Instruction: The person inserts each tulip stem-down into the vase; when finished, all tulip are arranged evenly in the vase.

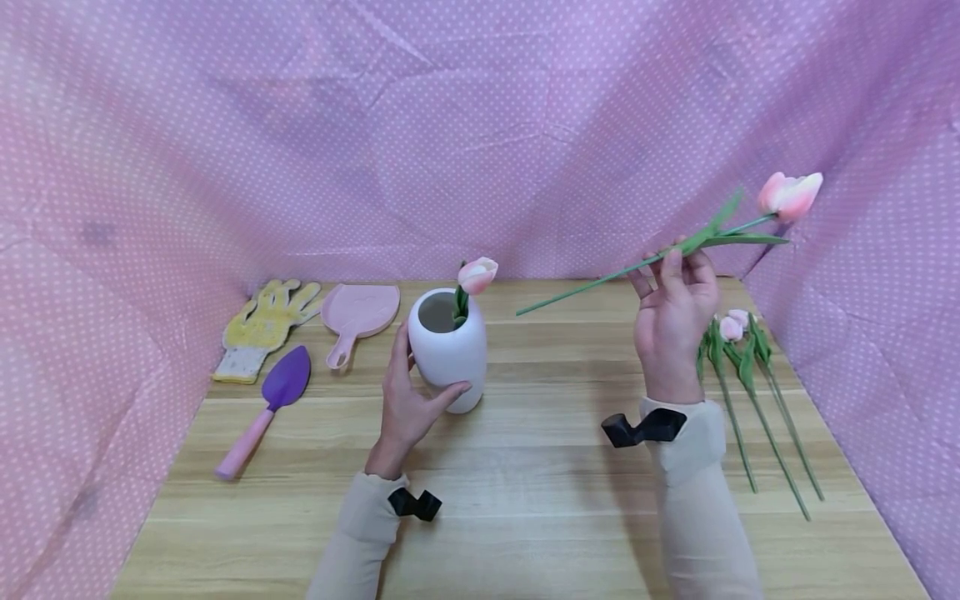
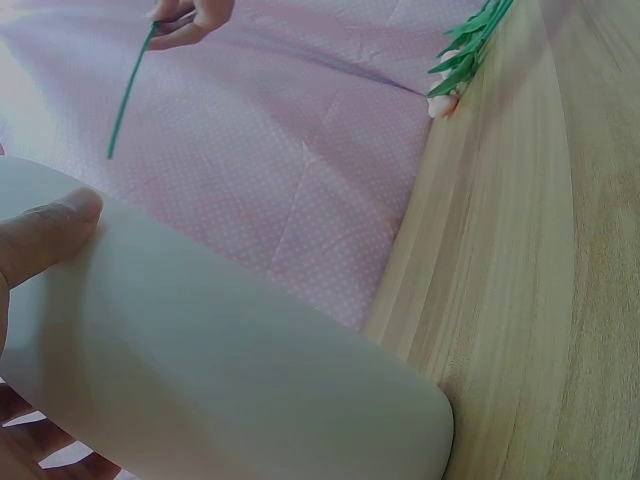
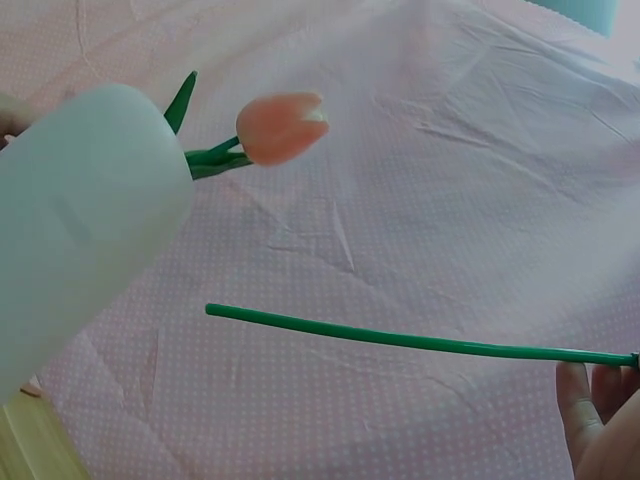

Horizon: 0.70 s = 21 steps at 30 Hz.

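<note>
A white vase (image 1: 452, 358) stands on the wooden table, and my left hand (image 1: 408, 400) grips its side with the thumb across the front. One pink tulip (image 1: 477, 276) pokes out of the vase mouth, leaning right. Up and to the right, my right hand (image 1: 678, 312) pinches the stem of another pink tulip (image 1: 789, 197) between thumb and fingers. That flower's head points right, while the bare stem end (image 3: 215, 310) reaches left toward the vase, apart from it. In the left wrist view the vase wall (image 2: 230, 340) fills the lower left.
Several tulips (image 1: 750, 367) lie at the table's right side, stems toward the front. On the left are a yellow and white glove (image 1: 262, 329), a pink dustpan-shaped scoop (image 1: 362, 310) and a purple trowel (image 1: 287, 379) with a pink handle. Pink dotted cloth (image 1: 480, 125) surrounds the table.
</note>
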Tool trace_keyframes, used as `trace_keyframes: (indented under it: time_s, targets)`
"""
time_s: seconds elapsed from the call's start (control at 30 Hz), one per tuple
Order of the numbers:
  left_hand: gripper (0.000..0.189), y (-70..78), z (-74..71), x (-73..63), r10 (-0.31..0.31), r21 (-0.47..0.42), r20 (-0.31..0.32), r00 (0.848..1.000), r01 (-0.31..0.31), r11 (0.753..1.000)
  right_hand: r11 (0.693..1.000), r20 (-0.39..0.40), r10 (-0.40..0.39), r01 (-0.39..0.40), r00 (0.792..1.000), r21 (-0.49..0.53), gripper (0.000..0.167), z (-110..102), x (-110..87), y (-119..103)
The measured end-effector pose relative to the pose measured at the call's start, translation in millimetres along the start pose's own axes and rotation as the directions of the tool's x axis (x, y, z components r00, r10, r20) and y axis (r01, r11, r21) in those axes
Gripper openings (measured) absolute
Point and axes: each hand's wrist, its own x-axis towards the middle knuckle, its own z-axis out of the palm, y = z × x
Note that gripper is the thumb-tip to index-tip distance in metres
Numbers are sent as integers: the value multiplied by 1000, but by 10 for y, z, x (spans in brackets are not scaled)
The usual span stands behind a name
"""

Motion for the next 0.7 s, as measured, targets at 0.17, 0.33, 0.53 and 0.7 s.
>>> trace_keyframes:
  time_s: [0.17,0.33,0.53,0.7]
  targets:
    - [116,2,0,3,1,3,-2,1000,-1,1000,1000,12,-28,28,1000,6,15,149,9,35]
    - [116,0,0,0,1,5,-2,1000,-1,1000,1000,14,-29,29,999,5,13,296,5,84]
    - [116,-7,2,-7,8,5,-6,1000,-8,1000,1000,26,-7,7,1000,-6,10,412,-26,175]
    - [116,-9,9,-12,9,1,-9,1000,-9,1000,999,35,20,-19,999,-31,6,489,-41,263]
